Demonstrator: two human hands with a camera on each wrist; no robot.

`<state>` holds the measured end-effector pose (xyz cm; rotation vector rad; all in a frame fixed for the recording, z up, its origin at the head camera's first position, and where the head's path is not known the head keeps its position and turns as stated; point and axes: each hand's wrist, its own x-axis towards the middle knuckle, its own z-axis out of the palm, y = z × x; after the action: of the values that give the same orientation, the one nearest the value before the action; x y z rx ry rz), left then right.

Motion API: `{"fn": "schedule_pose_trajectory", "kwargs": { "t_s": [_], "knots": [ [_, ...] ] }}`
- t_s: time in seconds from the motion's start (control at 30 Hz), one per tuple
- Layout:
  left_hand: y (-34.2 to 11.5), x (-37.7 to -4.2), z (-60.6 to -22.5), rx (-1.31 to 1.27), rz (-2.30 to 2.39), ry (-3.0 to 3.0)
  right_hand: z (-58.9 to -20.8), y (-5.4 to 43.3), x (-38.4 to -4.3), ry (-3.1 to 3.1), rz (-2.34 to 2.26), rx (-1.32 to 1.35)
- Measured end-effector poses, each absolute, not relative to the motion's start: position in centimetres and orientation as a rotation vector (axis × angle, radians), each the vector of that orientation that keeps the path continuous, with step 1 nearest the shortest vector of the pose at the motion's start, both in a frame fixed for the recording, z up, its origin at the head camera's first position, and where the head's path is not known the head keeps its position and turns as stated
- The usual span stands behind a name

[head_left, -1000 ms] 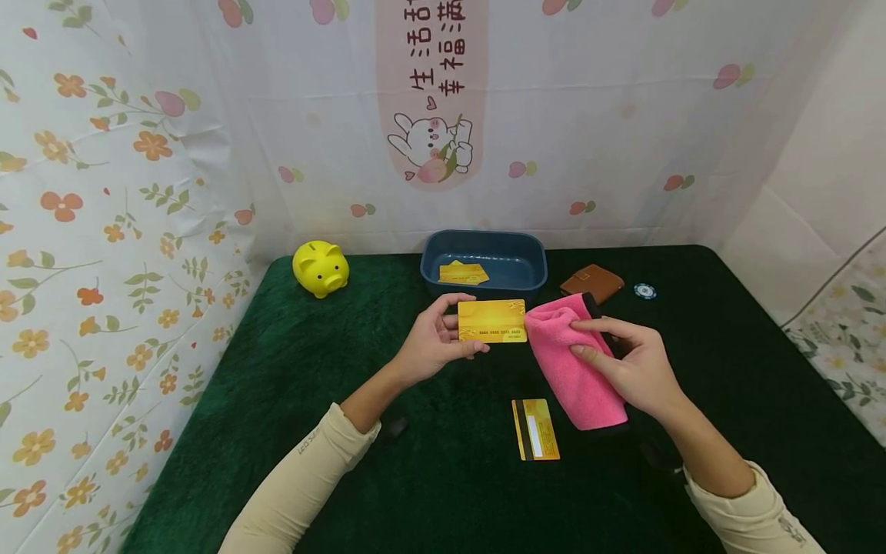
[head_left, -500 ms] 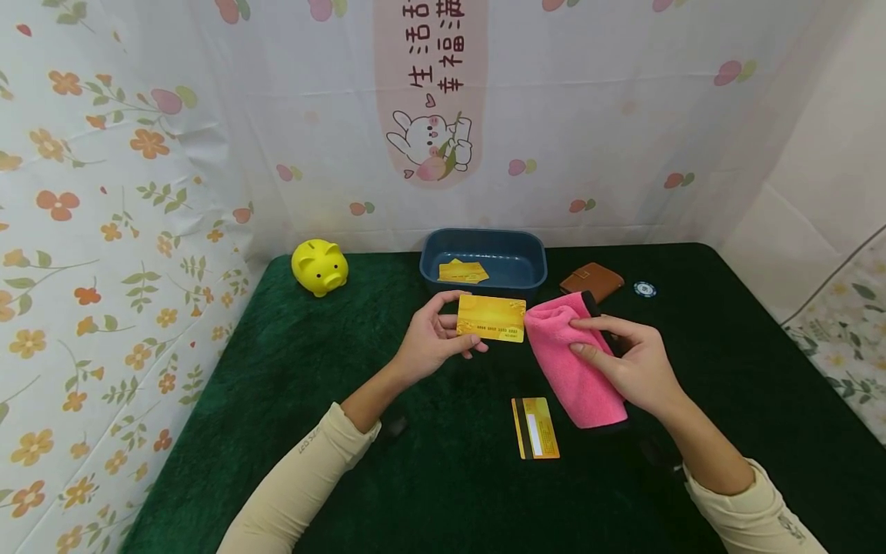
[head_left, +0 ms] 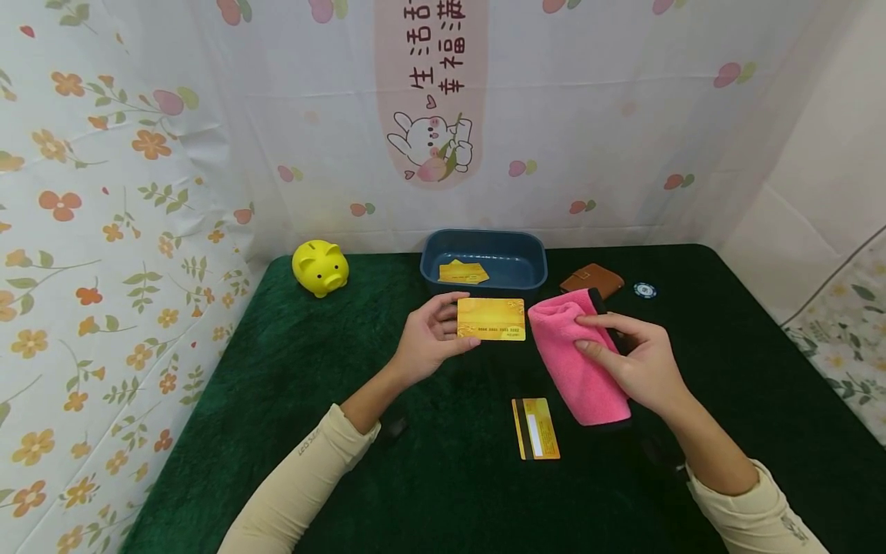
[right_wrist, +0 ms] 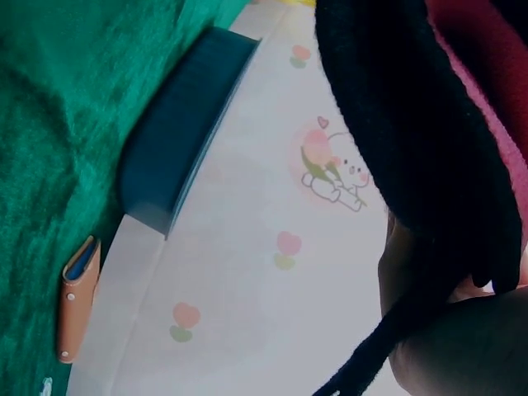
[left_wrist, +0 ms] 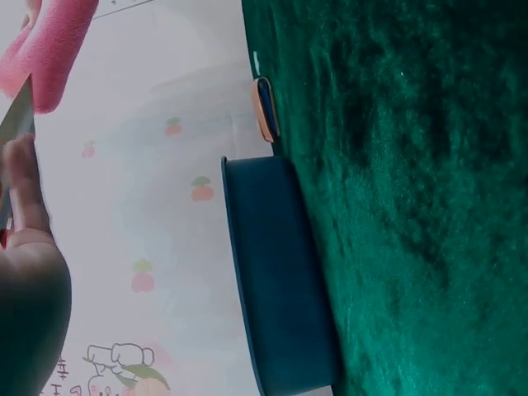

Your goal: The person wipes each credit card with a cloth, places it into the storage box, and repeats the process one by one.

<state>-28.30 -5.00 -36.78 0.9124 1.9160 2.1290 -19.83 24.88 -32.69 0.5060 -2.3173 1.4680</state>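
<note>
My left hand (head_left: 431, 338) pinches a gold bank card (head_left: 491, 319) by its left end, the numbered face toward the head camera. The left wrist view shows that card (left_wrist: 18, 115) nearly edge-on. In my right hand (head_left: 640, 365) is a folded pink cloth (head_left: 577, 362) with black edging, gripped between thumb and fingers. A narrow gap separates the cloth from the card's right edge. Black and pink fabric (right_wrist: 412, 124) fills the right side of the right wrist view and hides most of the fingers. A second gold card (head_left: 536, 429) lies stripe side up on the table below.
A blue bin (head_left: 529, 269) at the back holds several gold cards (head_left: 462, 271). Right of it are a brown wallet (head_left: 594, 282) and a poker chip (head_left: 645, 290). A yellow piggy bank (head_left: 321, 268) stands at the back left of the green tablecloth (head_left: 291, 400).
The pink cloth and my right hand have shifted slightly right, away from the card's edge. The card in my left hand has tilted a little and levelled again.
</note>
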Motion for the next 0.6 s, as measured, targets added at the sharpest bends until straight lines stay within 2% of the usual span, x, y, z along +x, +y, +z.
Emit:
{"fn": "schedule_pose_trajectory", "kwargs": {
  "t_s": [0.6],
  "knots": [
    [-5.04, -28.21, -35.94, 1.193, 2.186, 2.077, -32.20, 24.29, -19.71, -2.285, 1.424, 0.501]
  ]
}}
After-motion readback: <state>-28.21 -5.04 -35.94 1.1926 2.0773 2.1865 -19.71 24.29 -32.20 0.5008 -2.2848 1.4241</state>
